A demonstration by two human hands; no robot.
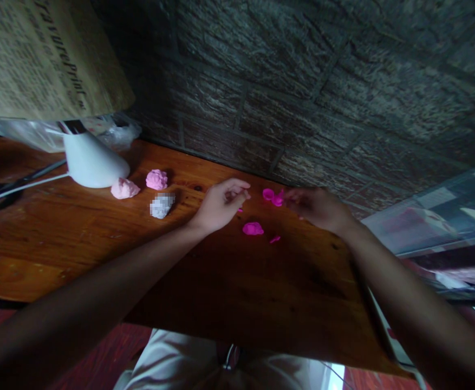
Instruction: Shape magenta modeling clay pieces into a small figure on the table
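Note:
Above the wooden table (237,292), my left hand (221,206) is loosely curled, with a gap between thumb and forefinger and nothing visible between them. A small magenta bit shows just below its thumb. My right hand (318,207) is in shadow, its fingertips pinched at the edge of a thin magenta clay piece (277,199). Touching that piece on its left is a rounded magenta clay piece (267,194). Nearer to me, between the hands, lie a larger flattened magenta lump (253,228) and a small magenta scrap (275,239).
Left of my hands sit a pale pink clay lump (124,188), a brighter pink lump (156,179) and a whitish lump (162,207), partly blurred out. A lamp with a white base (93,160) and newsprint shade (46,59) stands behind them. A dark brick wall (261,97) borders the table.

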